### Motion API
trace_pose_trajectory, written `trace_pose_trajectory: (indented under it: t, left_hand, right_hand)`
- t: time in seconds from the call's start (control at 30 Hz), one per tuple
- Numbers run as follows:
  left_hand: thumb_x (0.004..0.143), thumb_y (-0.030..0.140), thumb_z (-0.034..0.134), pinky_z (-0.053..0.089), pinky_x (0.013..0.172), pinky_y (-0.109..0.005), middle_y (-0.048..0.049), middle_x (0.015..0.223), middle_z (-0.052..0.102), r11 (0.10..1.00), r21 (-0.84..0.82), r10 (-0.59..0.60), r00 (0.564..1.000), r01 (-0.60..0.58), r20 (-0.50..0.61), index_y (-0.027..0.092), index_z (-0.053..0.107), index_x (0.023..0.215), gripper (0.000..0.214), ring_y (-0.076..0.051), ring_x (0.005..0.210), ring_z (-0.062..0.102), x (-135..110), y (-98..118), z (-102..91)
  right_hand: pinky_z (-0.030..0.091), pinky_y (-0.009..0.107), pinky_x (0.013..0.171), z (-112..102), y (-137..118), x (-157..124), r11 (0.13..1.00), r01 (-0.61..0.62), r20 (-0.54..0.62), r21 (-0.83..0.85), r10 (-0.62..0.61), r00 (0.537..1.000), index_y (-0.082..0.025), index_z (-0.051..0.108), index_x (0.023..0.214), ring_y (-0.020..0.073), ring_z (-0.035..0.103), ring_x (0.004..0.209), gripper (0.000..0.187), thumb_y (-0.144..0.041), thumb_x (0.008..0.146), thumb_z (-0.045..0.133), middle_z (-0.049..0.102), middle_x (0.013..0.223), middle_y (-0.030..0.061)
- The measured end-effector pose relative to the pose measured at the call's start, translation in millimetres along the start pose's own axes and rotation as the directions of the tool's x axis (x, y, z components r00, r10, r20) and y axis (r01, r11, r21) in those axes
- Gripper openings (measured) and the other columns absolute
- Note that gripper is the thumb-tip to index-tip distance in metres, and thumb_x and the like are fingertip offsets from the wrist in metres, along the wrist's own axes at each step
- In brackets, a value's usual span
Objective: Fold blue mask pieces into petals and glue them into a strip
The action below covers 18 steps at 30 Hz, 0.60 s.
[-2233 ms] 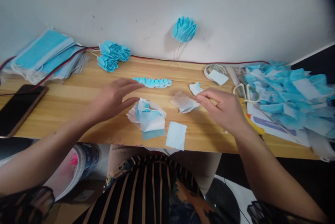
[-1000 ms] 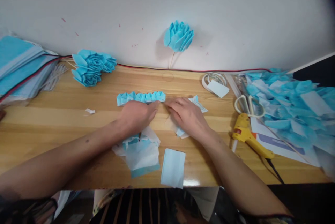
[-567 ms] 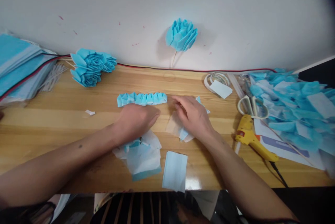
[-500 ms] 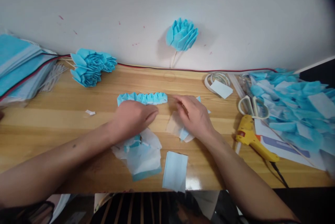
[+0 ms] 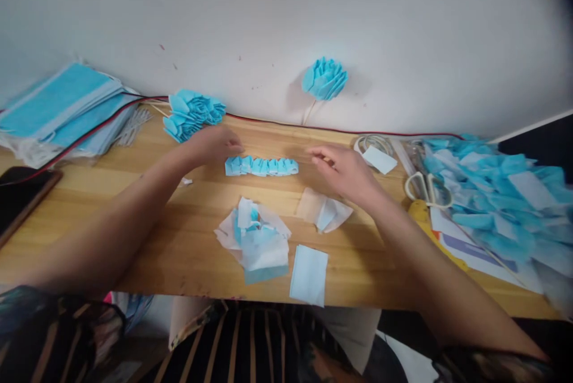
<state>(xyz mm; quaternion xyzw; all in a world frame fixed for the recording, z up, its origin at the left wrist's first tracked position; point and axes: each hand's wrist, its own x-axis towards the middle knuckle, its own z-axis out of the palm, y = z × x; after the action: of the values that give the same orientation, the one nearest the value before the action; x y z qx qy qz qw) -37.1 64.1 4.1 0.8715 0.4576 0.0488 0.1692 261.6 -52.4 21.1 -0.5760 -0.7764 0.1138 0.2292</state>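
A pleated blue strip lies across the middle of the wooden table. My left hand is at the strip's left end, its fingers bent together with the tips down. What is under them is hidden. My right hand hovers just off the strip's right end. Its fingers reach loosely toward the strip and nothing shows in them. Crumpled white and blue scraps, folded pale pieces and a flat pale blue rectangle lie nearer to me.
A blue folded flower on a stick leans on the wall, and more flowers lie at back left. Stacked masks and a phone are far left. A tape roll, scissors and a heap of blue pieces lie right.
Both hands have moved away from me and apart, from the near side of the strip to its two ends. The folded pieces that my right hand covered now show. My view has shifted.
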Motion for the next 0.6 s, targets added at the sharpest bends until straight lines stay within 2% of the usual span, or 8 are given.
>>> trace_pose_trajectory:
  t: [0.1,0.2,0.33,0.5,0.6]
  left_hand:
    - [0.087,0.047,0.047,0.034,0.061,-0.027,-0.0070,0.077,0.072,0.999,0.021,-0.047,0.994,0.046,0.098,0.014,0.076,0.081,0.045,-0.018,0.068,0.058,1,6,4.0]
    - [0.088,0.047,0.047,0.031,0.058,-0.026,-0.0060,0.077,0.072,1.000,0.011,-0.027,0.994,0.026,0.110,0.014,0.075,0.081,0.043,-0.016,0.067,0.057,0,11,5.8]
    - [0.086,0.042,0.049,0.031,0.058,-0.025,-0.0050,0.081,0.074,0.999,-0.018,0.029,0.995,-0.027,0.092,0.015,0.076,0.083,0.038,-0.016,0.069,0.058,1,12,8.8]
    - [0.080,0.039,0.056,0.033,0.059,-0.024,-0.0032,0.077,0.073,0.995,-0.097,0.012,0.997,-0.004,0.077,0.014,0.076,0.081,0.032,-0.015,0.068,0.059,2,11,11.9]
    - [0.078,0.040,0.057,0.034,0.059,-0.023,-0.0011,0.071,0.070,0.981,-0.191,0.044,0.998,-0.035,0.042,0.014,0.074,0.077,0.030,-0.013,0.065,0.057,-1,11,12.5]
  right_hand:
    - [0.051,0.035,0.088,6,0,29,0.997,-0.018,0.107,-0.075,0.027,0.994,-0.018,0.074,0.116,0.0232,0.071,0.102,0.030,-0.018,0.095,0.052,0.077,0.117,0.0084]
    - [0.048,0.033,0.088,14,0,54,0.994,0.029,0.250,-0.107,-0.001,0.968,-0.020,0.074,0.115,0.0229,0.069,0.105,0.028,-0.018,0.094,0.055,0.076,0.120,0.0073]
    - [0.045,0.028,0.079,22,-2,71,0.991,0.097,0.395,-0.091,-0.053,0.917,-0.020,0.077,0.104,0.0196,0.068,0.092,0.021,-0.020,0.092,0.059,0.078,0.105,0.0048]
    - [0.035,0.026,0.063,28,-4,72,0.985,0.118,0.417,-0.125,-0.055,0.907,-0.020,0.073,0.085,0.0152,0.060,0.070,0.014,-0.019,0.089,0.059,0.072,0.080,0.0014]
    - [0.034,0.027,0.064,31,-4,67,0.983,0.120,0.414,-0.137,-0.053,0.909,-0.019,0.070,0.085,0.0155,0.059,0.072,0.016,-0.017,0.088,0.055,0.073,0.082,0.0023]
